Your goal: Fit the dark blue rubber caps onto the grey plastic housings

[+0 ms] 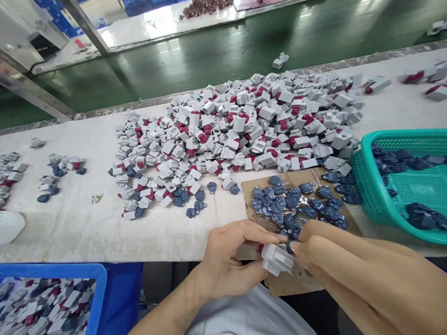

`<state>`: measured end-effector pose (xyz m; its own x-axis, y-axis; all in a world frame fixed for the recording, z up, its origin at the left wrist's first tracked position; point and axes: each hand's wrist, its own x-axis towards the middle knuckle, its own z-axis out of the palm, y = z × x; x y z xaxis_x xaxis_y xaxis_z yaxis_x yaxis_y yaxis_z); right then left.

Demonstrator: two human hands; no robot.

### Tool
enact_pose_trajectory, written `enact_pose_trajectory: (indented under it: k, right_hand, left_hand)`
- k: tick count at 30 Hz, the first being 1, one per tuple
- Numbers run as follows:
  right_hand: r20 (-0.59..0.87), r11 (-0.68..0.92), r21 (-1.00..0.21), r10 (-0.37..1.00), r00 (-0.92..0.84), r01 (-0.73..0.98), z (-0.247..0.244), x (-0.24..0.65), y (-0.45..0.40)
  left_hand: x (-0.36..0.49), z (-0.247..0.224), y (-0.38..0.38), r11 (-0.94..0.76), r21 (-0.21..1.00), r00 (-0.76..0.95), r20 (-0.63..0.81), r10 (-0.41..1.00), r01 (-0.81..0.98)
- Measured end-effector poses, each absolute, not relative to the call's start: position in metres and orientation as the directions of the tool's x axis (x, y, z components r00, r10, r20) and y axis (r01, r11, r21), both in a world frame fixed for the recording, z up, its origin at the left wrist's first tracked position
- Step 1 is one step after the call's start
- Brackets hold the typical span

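Note:
Between the thumb and fingers of my left hand (233, 258) is a light grey plastic toy arm part (277, 259) with a bit of dark red at its end. My right hand (327, 253) pinches a small dark blue piece (290, 247) against the grey part's far side; its fingers hide most of that piece. Just beyond both hands, several dark blue toy fists (277, 203) lie on a wet-looking brown cardboard sheet (250, 181). A large heap of grey and dark red parts (241, 123) spreads across the white table behind.
To the right stands a green basket (374, 195) with dark blue pieces inside. A blue bin (102, 291) of mixed parts sits at lower left. Smaller part clusters (64, 161) lie on the table's left. A green conveyor belt (214, 52) runs along the back.

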<state>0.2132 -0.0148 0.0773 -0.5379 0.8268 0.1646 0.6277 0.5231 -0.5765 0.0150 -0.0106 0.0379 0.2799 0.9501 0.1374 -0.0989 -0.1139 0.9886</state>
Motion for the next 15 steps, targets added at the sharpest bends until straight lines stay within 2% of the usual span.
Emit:
enact_pose_trajectory:
  k: [3, 7, 11, 13, 15]
  right_hand:
    - [0.161, 0.604, -0.556, 0.752, -0.639, 0.570, 0.077, 0.215, -0.009]
    - [0.173, 0.501, -0.689, 0.816, -0.552, 0.524, 0.078, 0.213, -0.007]
    - [0.186, 0.426, -0.764, 0.864, -0.467, 0.484, 0.080, 0.209, -0.007]
    - [0.151, 0.360, -0.820, 0.886, -0.439, 0.445, 0.083, 0.207, -0.004]
    - [0.115, 0.300, -0.865, 0.899, -0.423, 0.403, 0.087, 0.205, 0.000]
  left_hand:
    - [0.018, 0.027, -0.014, -0.017, 0.987, 0.283, 0.063, 0.957, -0.162]
    - [0.020, 0.020, -0.010, -0.107, 0.966, 0.283, 0.174, 0.943, -0.237]
    - [0.019, 0.025, -0.003, -0.237, 0.965, 0.409, 0.261, 0.874, -0.110]
    - [0.021, 0.028, -0.003, -0.214, 0.969, 0.431, 0.247, 0.868, -0.125]
    - [0.025, 0.029, -0.004, -0.138, 0.966, 0.407, 0.219, 0.887, -0.219]
